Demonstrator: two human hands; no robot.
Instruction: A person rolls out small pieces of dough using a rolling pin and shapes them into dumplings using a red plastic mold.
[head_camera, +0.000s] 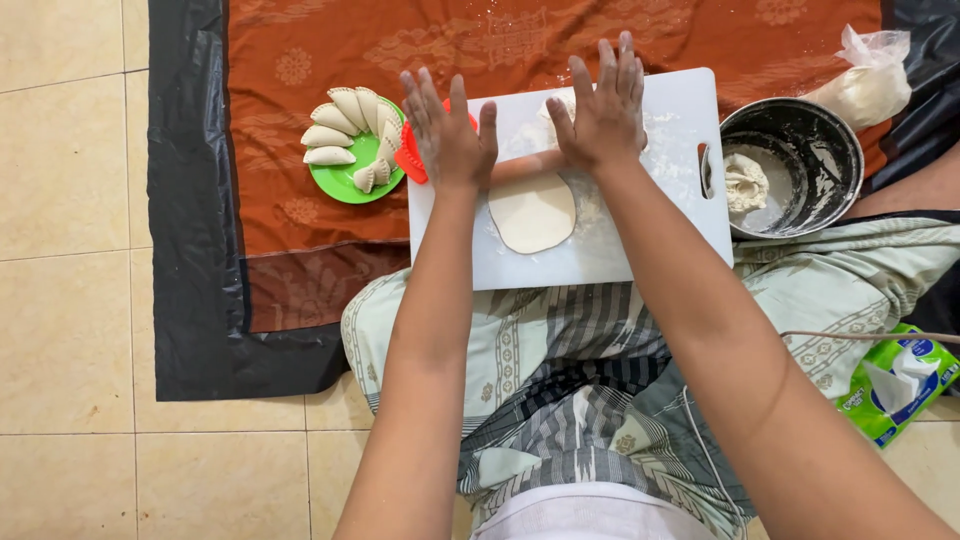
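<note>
Both palms press flat on a rolling pin (525, 165), fingers spread and straight: left hand (447, 135) at one end, right hand (603, 110) at the other. The pin lies at the far edge of an oval dough sheet (532, 212) on the white board (680, 215). Rolling looks under way; thinning further would call for even, light strokes. A green plate (345, 180) of folded dumplings (335, 125) and a red press (410, 160) sit left, a floury bowl (815, 145) right, none obstructing.
</note>
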